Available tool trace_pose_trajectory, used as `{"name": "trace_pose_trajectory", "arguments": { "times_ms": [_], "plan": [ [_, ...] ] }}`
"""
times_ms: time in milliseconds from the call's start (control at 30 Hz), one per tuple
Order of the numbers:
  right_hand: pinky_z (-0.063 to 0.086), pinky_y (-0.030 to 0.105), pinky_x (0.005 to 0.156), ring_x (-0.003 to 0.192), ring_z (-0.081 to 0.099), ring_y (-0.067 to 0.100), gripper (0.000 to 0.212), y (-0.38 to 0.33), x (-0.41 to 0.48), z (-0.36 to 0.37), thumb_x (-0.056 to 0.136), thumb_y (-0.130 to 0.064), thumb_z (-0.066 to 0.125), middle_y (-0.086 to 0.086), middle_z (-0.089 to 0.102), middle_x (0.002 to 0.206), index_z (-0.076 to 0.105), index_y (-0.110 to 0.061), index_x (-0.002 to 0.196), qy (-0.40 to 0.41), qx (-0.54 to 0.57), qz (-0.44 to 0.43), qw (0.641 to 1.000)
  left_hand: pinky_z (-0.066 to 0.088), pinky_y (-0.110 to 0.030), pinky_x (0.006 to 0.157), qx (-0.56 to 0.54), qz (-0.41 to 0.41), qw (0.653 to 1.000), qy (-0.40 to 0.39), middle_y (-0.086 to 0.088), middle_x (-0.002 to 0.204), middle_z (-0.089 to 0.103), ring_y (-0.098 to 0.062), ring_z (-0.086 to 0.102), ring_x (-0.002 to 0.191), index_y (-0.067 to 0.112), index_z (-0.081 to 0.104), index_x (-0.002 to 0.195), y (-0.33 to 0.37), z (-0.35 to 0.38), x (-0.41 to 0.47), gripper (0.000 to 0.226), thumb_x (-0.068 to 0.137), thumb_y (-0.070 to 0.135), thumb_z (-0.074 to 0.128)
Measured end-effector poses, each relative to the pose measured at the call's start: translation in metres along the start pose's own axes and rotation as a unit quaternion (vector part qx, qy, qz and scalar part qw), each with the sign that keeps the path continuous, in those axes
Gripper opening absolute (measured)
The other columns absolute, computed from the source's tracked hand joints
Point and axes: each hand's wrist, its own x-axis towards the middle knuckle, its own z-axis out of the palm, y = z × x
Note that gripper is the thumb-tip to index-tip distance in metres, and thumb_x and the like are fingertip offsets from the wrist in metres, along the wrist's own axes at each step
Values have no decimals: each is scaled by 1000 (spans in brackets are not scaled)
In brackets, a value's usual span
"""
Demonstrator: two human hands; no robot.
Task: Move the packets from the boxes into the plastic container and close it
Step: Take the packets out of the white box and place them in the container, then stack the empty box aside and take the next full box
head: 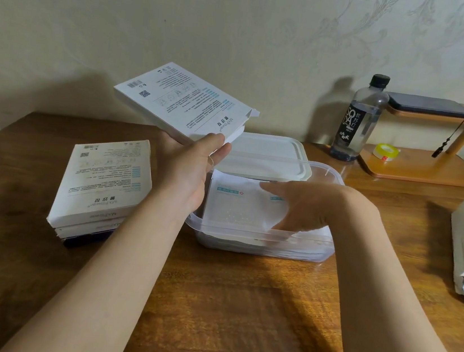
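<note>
Tilting over the container, an open box is gripped by the left hand as packets are flattened under the spread right hand; stragglers could be spilled

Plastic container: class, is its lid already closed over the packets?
No, the white lid lies behind the open plastic container, where the right hand touches a packet.

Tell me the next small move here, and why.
Probably press the white flat packet down level in the clear plastic container, then lift the right hand out. Its fingers lie on the packet, which seems tilted. The left hand holds the white cardboard box, end flap open, up and aside.
</note>
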Motion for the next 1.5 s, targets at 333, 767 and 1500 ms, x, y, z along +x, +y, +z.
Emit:
{"name": "trace_pose_trajectory", "arguments": {
  "times_ms": [333, 767, 1500],
  "plan": [
    [33, 40, 115, 141, 38, 24, 101, 1, 3, 2, 78, -55, 78, -3, 36, 157, 20, -33, 158, -3, -4, 12, 1000, 61, -31, 75, 4, -2, 1000, -7, -3, 123, 70, -20, 70, 112, 14, 56, 126, 2, 1, -3, 55, 82, -17, 68],
    [57, 49, 94, 91, 70, 26, 20, 28, -64, -40, 97, -11, 55, 12, 72, 107, 69, -9, 110, 359, 571, 5, 739, 60, -27, 65, 17, -121, 967, -223, 2, 117, 75, -17, 70, 111, 20, 67, 118, 46, 39, -56, 39, 91, -8, 59],
    [57, 29, 56, 63, 69, 18, 15, 218, -255, 42, 98, -15, 63, 10, 71, 81, 72, -2, 97, 431, 592, 221, 644, 37, -22, 45, 358, -134, 867, -320, 5, 86, 66, -14, 55, 73, 22, 67, 96, -91, 235, -181, 6, 98, 23, 62]
  ]
}}
